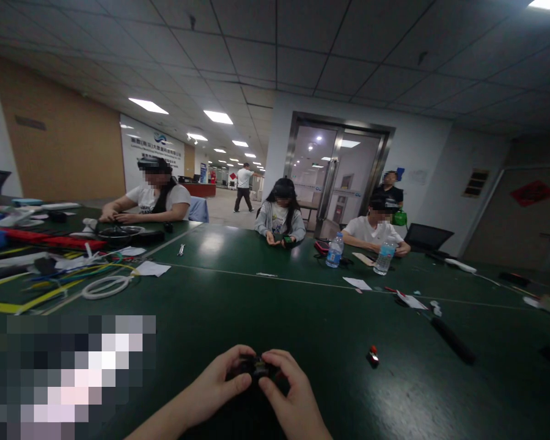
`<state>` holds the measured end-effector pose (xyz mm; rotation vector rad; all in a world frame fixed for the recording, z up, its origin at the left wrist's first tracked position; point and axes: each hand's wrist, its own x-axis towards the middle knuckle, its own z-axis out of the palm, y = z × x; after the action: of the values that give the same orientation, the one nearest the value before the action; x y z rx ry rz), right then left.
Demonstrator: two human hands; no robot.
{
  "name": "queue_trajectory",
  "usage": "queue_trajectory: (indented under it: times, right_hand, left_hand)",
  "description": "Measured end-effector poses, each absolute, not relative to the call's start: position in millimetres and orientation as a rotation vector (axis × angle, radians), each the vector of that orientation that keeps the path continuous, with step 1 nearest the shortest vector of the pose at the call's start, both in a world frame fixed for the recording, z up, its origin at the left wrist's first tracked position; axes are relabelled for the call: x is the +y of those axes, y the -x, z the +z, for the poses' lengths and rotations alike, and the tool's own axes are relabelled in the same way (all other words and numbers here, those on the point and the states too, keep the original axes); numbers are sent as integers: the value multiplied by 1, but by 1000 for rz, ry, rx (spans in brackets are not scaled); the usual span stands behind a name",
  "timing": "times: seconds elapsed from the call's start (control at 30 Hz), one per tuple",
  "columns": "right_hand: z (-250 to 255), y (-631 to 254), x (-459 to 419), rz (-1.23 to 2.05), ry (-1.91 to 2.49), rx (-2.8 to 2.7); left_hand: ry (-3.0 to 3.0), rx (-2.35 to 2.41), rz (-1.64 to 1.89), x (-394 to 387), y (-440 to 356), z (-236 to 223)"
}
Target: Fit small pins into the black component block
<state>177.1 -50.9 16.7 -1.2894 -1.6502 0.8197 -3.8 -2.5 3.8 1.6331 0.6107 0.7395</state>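
Observation:
Low in the head view, a small black object (256, 368) is held between both hands over the dark green table; its kind is too dark and small to tell. My left hand (227, 373) grips its left side, thumb and fingers curled around it. On the other side my right hand (286, 379) pinches it with thumb and fingertips. The palms cover much of the object. To the right of my hands lies a small red and black item (373, 355) with a bright spot.
Cables and a white coiled tube (106, 286) crowd the table's left. A black-handled tool (451, 339) lies at right. Two water bottles (335, 250) stand farther back. Several people sit across the green table (201, 305). A pixelated patch covers the lower left.

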Motion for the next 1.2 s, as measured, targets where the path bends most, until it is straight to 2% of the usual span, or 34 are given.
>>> queue_trajectory:
  times: [1.2]
  right_hand:
    - [14, -178, -50, 717, 1288, -1724]
  left_hand:
    - [-1632, 601, 752, -1, 3, -1]
